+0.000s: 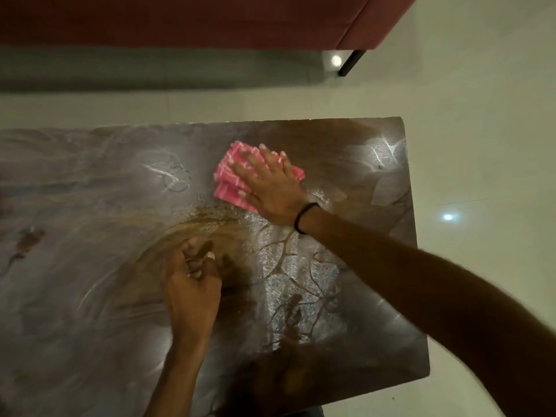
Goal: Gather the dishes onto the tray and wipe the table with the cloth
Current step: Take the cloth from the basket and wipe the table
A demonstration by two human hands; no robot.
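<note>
A pale tiled floor (pixel 481 115) fills the background, with a dark red sofa (pixel 180 19) running across the top of the frame and one black sofa leg (pixel 352 63) showing at upper centre. Most of the frame is taken up by a glossy, marble-patterned brown table (pixel 75 206), and smeary swirls can be seen all over its surface, so it looks like the wiping step is well underway. No dishes or tray can be spotted anywhere in view, so that part is probably sorted already, though it can't be confirmed from here.

Starting at the left, the tabletop is bare apart from a few darker blotches in the pattern. Lower centre, the left hand (pixel 189 290) is planted near the table with its fingers curled loosely inward, not gripping anything that can be made out; it's most likely being used as a brace while the body leans over.

Moving right, the pink checked cloth (pixel 228 182) is found at upper centre of the frame, folded into a pad and lying flat on the table. It's pinned down by the right hand (pixel 270 188), palm flat, fingers spread wide over the top so pressure gets shared across the whole pad. A black band (pixel 305 216) is worn on that wrist. The far right corner of the table is reached next, and streaks there suggest it's been gone over too.
</note>
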